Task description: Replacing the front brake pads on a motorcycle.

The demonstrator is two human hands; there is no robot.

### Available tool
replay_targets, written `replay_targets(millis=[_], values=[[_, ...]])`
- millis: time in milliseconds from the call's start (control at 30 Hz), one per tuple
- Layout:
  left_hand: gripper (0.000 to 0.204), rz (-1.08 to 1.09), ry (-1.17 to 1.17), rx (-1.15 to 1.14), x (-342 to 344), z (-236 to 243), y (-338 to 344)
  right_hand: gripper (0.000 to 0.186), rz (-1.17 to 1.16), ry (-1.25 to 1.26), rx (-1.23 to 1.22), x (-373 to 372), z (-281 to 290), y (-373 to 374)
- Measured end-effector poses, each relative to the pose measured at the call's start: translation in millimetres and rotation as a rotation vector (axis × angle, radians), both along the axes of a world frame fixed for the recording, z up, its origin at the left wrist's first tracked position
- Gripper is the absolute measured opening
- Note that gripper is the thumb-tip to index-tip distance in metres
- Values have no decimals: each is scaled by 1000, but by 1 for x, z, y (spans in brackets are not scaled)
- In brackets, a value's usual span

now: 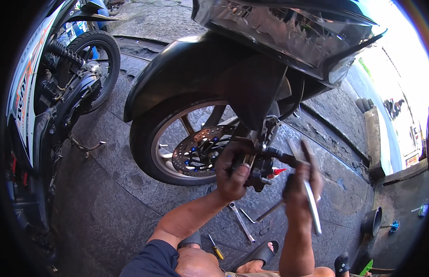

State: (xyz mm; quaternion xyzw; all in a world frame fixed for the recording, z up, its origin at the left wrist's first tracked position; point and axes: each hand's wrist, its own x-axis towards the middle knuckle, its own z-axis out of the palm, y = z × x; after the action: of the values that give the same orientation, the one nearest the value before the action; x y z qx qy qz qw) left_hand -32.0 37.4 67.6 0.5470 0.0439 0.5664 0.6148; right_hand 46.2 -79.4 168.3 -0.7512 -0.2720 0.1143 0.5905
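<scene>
— Black and greasy, the brake caliper [259,171] sits at the front wheel's three o'clock, just off the drilled brake disc [199,150], and that is where the work is. What has hold of it?

— The left hand [233,170] is closed around the caliper body, thumb pressed on its near face. The right hand [301,184] is clenched on a long silver wrench [308,187], its head seemingly set on a fitting at the caliper's three o'clock, where a red-tipped part [278,171] shows.

— Which step would you call this?

— By the look of it, turning a caliper fitting while the body is steadied; loosening or tightening, I cannot tell. The next move calls for a firm brace from the left hand and a square seat of the wrench, lest it slip.

— And around them?

— At six o'clock, on the dark stone paving [108,194], lie a combination spanner [241,221] and a yellow-handled screwdriver [217,249]. A second motorcycle's rear wheel [92,64] stands at ten o'clock.
</scene>
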Motion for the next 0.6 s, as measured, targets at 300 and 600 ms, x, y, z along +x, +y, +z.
replay_targets(millis=[300, 600], values=[[37, -194, -4, -385, -5, -4, 8, 18, 426, 304, 1333, 33, 85, -104], [35, 300, 415, 63, -6, -11, 2, 30, 440, 371, 1513, 40, 88, -93]])
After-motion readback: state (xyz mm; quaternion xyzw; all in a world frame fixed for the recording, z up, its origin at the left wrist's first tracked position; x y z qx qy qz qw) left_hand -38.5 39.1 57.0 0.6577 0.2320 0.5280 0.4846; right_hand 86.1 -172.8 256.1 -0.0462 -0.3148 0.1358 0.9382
